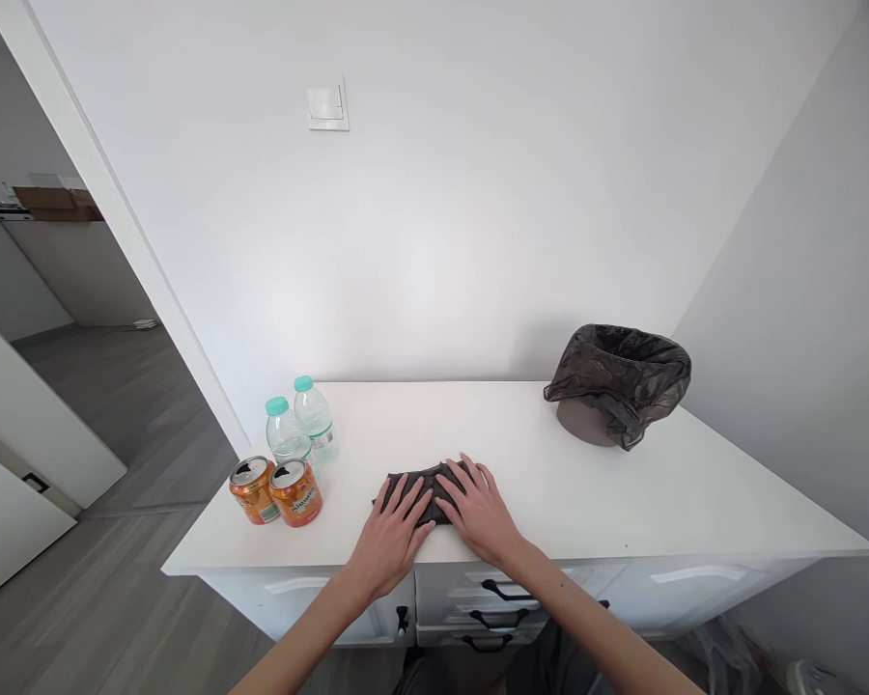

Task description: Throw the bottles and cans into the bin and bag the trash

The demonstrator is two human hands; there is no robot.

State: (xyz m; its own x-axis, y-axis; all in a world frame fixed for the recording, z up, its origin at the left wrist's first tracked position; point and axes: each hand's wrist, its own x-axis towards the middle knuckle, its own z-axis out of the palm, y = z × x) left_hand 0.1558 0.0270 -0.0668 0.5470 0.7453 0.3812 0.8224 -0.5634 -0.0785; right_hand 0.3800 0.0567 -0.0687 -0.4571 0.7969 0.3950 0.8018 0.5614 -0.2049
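Note:
A folded black plastic bag (427, 483) lies flat near the front edge of the white cabinet top. My left hand (395, 531) rests on its left part, fingers stretched out and a little apart. On its right part lies my right hand (479, 512), palm down with fingers spread. Both hands press on the bag from above without gripping it, and they hide much of its surface.
Two orange drink cans (296, 492) stand at the left, before two clear bottles (288, 434) with teal caps. At the back right is a bin (586, 422) lined with a black bag (623, 372). Drawers with dark handles (499, 618) sit below the white top (658, 492).

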